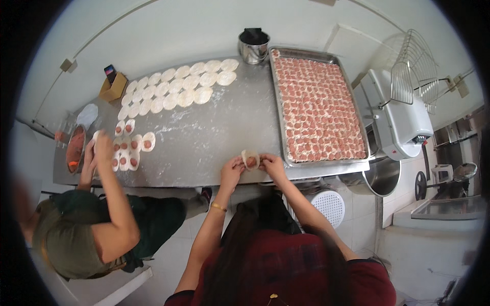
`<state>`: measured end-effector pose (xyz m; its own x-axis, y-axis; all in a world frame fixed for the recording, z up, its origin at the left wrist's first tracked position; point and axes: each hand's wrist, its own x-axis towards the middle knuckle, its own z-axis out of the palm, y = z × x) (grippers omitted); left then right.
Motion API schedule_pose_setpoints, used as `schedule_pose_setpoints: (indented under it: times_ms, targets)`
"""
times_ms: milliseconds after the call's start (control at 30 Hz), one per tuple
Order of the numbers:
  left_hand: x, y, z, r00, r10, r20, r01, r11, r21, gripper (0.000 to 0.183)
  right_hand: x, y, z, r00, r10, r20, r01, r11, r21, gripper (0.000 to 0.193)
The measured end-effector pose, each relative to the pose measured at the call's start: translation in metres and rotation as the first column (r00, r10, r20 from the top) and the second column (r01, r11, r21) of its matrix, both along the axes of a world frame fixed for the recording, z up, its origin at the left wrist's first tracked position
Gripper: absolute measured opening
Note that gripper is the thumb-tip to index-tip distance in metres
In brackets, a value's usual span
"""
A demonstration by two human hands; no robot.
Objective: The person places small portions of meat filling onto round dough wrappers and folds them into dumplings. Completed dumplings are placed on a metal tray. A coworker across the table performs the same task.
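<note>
A round dough wrapper point(247, 153) with a lump of reddish filling point(251, 162) hangs between my two hands at the table's front edge. My left hand point(232, 170) pinches its left side, and my right hand point(270, 164) holds the right side with bent fingers. To the left, several wrappers topped with filling point(134, 145) lie in short rows. Farther back, plain dough discs point(174, 86) are spread in overlapping rows. On my right is a large metal tray point(279, 115) packed with small filled dough pieces point(319, 109).
A co-worker's hands point(100, 148) work at the table's left end beside a long container of red filling point(76, 145). A metal pot point(253, 51) stands at the back, left of the tray. A cardboard box point(113, 87) holds a phone. A grey mixer point(400, 115) stands at right.
</note>
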<state>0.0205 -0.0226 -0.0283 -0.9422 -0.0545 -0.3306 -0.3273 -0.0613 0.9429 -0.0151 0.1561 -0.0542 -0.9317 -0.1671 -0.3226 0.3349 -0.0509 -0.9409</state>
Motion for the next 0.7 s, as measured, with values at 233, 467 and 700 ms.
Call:
schedule_pose_setpoints:
  times_ms: [233,467,700]
  targets:
    - [0.0,0.015,0.016,0.999,0.019,0.046,-0.025,0.993,0.118,0.029,0.015,0.001,0.026,0.989,0.008,-0.145,0.005,0.996,0.091,0.027]
    - [0.001,0.015,0.009,0.998,0.066,0.002,-0.064,0.958,0.278,0.022,0.015,-0.004,0.036,0.994,-0.096,-0.052,0.088,0.985,-0.15,0.016]
    - [-0.003,0.013,0.011,0.99,0.105,0.096,-0.136,0.893,0.429,0.016,0.011,-0.007,0.05,0.993,-0.113,0.022,0.115,0.949,-0.294,0.013]
